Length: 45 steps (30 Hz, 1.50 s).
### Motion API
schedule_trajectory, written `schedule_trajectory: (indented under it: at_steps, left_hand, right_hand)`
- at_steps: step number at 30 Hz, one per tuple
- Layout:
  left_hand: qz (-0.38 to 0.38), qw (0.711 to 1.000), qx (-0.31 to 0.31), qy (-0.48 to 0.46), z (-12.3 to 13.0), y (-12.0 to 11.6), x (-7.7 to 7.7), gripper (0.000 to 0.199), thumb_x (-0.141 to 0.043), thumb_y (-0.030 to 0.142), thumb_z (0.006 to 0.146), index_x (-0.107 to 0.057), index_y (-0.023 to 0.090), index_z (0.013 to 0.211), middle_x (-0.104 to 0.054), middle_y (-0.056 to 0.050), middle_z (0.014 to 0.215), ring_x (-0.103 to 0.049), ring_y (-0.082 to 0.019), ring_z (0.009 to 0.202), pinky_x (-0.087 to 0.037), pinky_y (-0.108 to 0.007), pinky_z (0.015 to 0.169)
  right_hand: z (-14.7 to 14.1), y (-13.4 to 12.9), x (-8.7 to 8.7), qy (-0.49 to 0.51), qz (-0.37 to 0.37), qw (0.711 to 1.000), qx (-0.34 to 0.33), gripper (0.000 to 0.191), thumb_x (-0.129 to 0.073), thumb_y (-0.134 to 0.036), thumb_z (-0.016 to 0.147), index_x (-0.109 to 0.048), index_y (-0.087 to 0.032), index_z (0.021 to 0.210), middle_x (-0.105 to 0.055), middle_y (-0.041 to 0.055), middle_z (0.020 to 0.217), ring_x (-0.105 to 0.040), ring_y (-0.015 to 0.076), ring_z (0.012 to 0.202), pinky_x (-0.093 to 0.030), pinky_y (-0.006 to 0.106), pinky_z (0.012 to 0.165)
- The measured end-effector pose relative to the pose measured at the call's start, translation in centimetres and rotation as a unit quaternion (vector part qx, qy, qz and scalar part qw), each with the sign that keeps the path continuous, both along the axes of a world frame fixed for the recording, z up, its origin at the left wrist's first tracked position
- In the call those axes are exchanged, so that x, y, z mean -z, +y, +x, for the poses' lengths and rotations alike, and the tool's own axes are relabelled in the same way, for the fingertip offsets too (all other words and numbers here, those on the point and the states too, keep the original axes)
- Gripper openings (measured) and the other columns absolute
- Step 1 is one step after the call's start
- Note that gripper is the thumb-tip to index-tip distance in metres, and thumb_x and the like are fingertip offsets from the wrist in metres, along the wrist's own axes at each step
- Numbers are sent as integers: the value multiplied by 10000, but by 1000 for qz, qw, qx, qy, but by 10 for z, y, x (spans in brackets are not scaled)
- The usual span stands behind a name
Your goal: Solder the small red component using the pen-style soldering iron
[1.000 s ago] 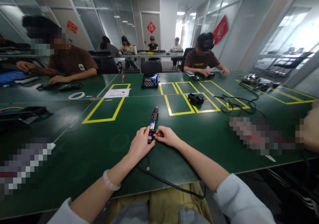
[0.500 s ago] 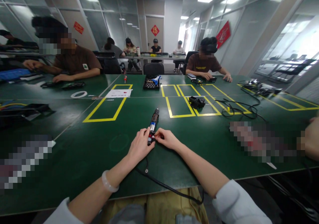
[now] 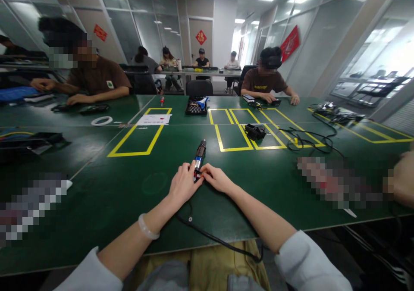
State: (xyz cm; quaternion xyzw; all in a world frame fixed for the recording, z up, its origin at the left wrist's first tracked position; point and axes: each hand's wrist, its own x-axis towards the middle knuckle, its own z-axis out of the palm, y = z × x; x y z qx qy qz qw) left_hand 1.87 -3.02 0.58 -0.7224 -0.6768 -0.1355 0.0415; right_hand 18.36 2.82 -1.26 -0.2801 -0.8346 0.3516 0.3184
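A slim device [image 3: 199,154], dark at its tip with a silver and blue middle, lies on the green table in front of me, its tip pointing away. My left hand [image 3: 185,182] is wrapped round its near end from the left. On the right side, my right hand [image 3: 217,179] has its fingers pinched at small red parts at that same end, touching the left fingertips. What the right fingertips hold is too small to make out. A black cable [image 3: 216,239] runs from under my left hand over the table's front edge.
A black bracket-like part [image 3: 255,131] and tangled cables [image 3: 310,138] lie to the right. Farther back are a black tray [image 3: 196,107], a paper sheet [image 3: 154,119] and a tape roll [image 3: 101,121]. Two people work across the table; a person's arm [image 3: 403,179] is at the right edge.
My left thumb and fingers have shifted slightly over the device's near end, covering more of it. My right fingertips have moved a little closer to them.
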Motion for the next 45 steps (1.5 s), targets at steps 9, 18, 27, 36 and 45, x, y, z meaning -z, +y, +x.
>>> schedule_trajectory:
  at_steps: [9, 18, 27, 36, 45]
  left_hand:
    - [-3, 1000, -1, 12, -6, -1, -4, 627, -469, 464, 873, -359, 173, 1418, -491, -147, 1148, -501, -267, 1015, -448, -336, 787]
    - [-26, 996, -72, 37, -59, 6, -10, 665, -387, 524, 876, -363, 143, 1420, -469, -173, 1191, -493, -306, 1035, -449, -380, 815]
    - [-79, 980, -178, 50, -141, 8, -16, 678, -304, 594, 875, -385, 143, 1375, -446, -191, 1199, -490, -343, 1040, -456, -404, 793]
    - [-120, 952, -278, 48, -231, 10, -18, 707, -202, 648, 888, -295, 173, 1404, -400, -164, 1295, -436, -328, 1129, -428, -412, 873]
    - [-133, 935, -317, 85, -328, 13, -1, 633, -229, 570, 915, -358, 144, 1364, -425, -210, 1297, -457, -332, 1137, -403, -375, 895]
  right_hand:
    - [6, 3, 2, 1, -18, 1000, 9, 221, -446, -202, 877, -519, -193, 1086, -608, -21, 770, -540, 113, 650, -417, 223, 669]
    - [6, 4, 0, -5, -32, 999, -2, 232, -477, -208, 866, -528, -198, 1092, -623, -18, 781, -570, 114, 688, -433, 225, 695]
    - [7, 4, 3, -5, -33, 999, 6, 232, -491, -203, 857, -549, -193, 1081, -618, -17, 769, -567, 117, 690, -436, 228, 690]
    - [7, 7, 6, 2, -38, 999, -3, 227, -491, -213, 861, -552, -187, 1078, -622, -11, 773, -572, 119, 693, -439, 234, 689]
    - [8, 7, 5, -2, -35, 999, -3, 223, -490, -207, 861, -552, -180, 1074, -624, -10, 782, -570, 117, 694, -432, 228, 684]
